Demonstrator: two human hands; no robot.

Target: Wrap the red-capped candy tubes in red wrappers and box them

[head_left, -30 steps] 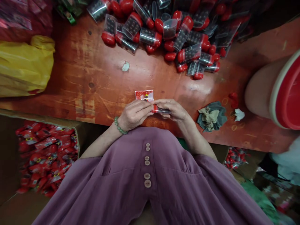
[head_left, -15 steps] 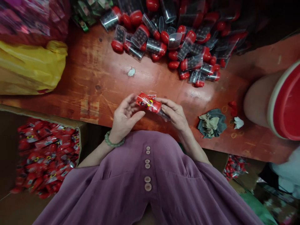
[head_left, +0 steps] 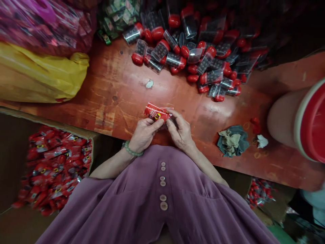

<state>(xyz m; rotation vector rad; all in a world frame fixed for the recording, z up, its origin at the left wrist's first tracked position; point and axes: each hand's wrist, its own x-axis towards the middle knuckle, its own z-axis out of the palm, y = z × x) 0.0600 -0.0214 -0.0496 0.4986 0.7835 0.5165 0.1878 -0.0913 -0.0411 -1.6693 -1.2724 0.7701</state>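
A small red printed packet (head_left: pixel 153 110) with white lettering and a yellow spot is between my hands, just above the table near its front edge. My left hand (head_left: pixel 144 134) is closed on its lower side, the thumb pressed along the red film. At the packet's right end, my right hand (head_left: pixel 179 130) is closed, thumb and fingers pinching a dark, clear part mostly hidden by the fingers. A green bead bracelet (head_left: pixel 132 149) circles my left wrist. Beyond the hands lies a pile of clear tubes with red rounded caps (head_left: pixel 211 77) and dark balls inside.
An open cardboard box of red packets (head_left: pixel 54 164) stands at the lower left. A yellow bag (head_left: pixel 45 78) and a pink bag (head_left: pixel 53 27) lie at the left. To the right are a crumpled cloth (head_left: pixel 233 140) and a bucket with a red lid (head_left: pixel 313 123).
My left hand has moved right from open fingers to a grip on the packet. The packet is turned slightly, and the right hand has shifted a little left. The whole view has shifted slightly.
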